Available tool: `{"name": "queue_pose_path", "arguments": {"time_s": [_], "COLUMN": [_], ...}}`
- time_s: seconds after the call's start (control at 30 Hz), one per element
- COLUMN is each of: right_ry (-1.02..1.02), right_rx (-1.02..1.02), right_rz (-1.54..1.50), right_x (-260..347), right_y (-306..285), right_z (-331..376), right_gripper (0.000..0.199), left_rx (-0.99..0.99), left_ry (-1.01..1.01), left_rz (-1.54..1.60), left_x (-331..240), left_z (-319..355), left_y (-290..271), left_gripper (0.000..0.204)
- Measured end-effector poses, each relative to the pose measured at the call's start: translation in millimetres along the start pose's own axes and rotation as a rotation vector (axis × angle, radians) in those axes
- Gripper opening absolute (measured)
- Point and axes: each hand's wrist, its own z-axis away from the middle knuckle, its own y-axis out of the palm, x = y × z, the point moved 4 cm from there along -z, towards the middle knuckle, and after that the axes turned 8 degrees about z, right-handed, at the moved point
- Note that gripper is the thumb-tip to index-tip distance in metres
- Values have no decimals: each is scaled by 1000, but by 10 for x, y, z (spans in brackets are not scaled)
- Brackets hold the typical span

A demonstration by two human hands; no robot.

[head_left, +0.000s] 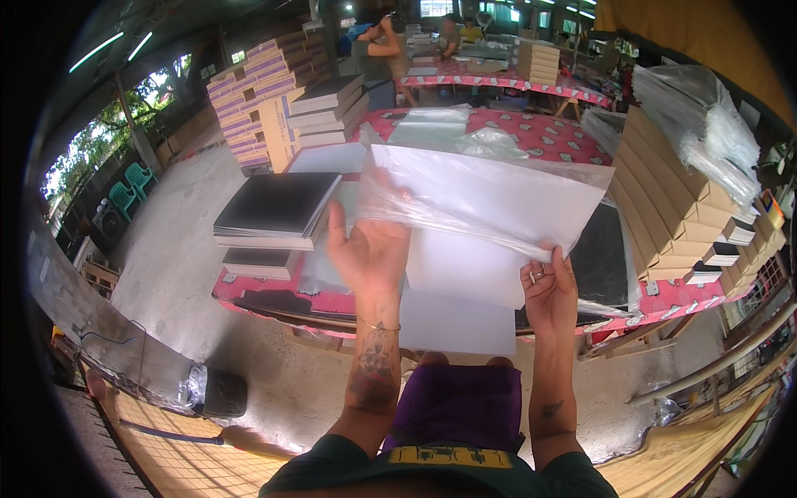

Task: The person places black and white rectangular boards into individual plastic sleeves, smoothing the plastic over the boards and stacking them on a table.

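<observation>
Two long tables (664, 300) under red patterned cloth stand on a bare concrete floor (166, 249) in an open-sided shed. Dark-covered books (278, 207) lie stacked at left, tan cardboard boxes (672, 207) lean at right, and purple-banded cartons (253, 91) rise behind. Held above the near table, a clear plastic sleeve (490, 199) is propped by the spread left hand (369, 249), while the right hand (548, 286) pinches its lower edge over white sheets (457, 290).
</observation>
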Motion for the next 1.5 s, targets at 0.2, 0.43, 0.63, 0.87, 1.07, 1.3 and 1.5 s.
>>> {"name": "queue_pose_path", "arguments": {"time_s": [0.2,0.43,0.63,0.87,1.07,1.3,1.5], "right_ry": [14,94,215,327,307,216,141], "right_rx": [-41,-120,-248,-293,-321,-168,-213], "right_rz": [1,-106,-151,-12,144,60,3], "right_x": [-43,-237,-450,-878,-914,-717,-586], "right_y": [-72,-442,-915,-1727,-1530,-1371,-1340], "right_z": [-76,-183,-124,-42,6,-124,-79], "right_gripper": [14,24,22,10,9,18,46], "left_rx": [105,-284,-520,-762,-168,-68,-139], "left_ry": [-125,-51,-55,-4,63,221,306], "left_rz": [-112,-186,-433,-925,-1796,-1400,-1165], "left_x": [-193,-331,-623,-952,-961,-674,-555], "left_z": [-12,51,349,491,155,130,100], "left_y": [-381,-967,-1713,-2192,-1781,-1333,-1077], "left_gripper": [43,29,21,11,6,7,6]}}
